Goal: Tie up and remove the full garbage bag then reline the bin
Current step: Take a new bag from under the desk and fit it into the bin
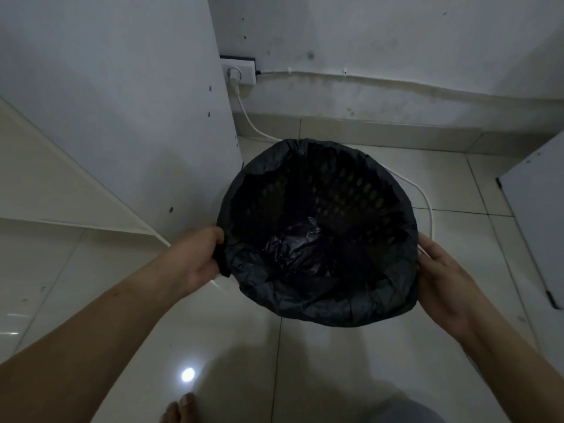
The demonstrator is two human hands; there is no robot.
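A round bin stands on the tiled floor, lined with a black garbage bag (320, 303) folded over its rim. Through the thin plastic the bin's perforated wall (351, 190) shows, and the bag's bottom lies crumpled inside. My left hand (201, 257) pinches the folded bag edge at the bin's left side. My right hand (442, 270) rests against the bag at the right side of the rim, with its fingers curled around it. No other bag is in view.
A white cabinet panel (137, 117) stands close to the bin's left. A wall socket (239, 73) holds a plug whose white cable (427, 203) runs behind the bin. A grey panel (537, 224) leans at right. My bare foot (180, 407) is at the bottom.
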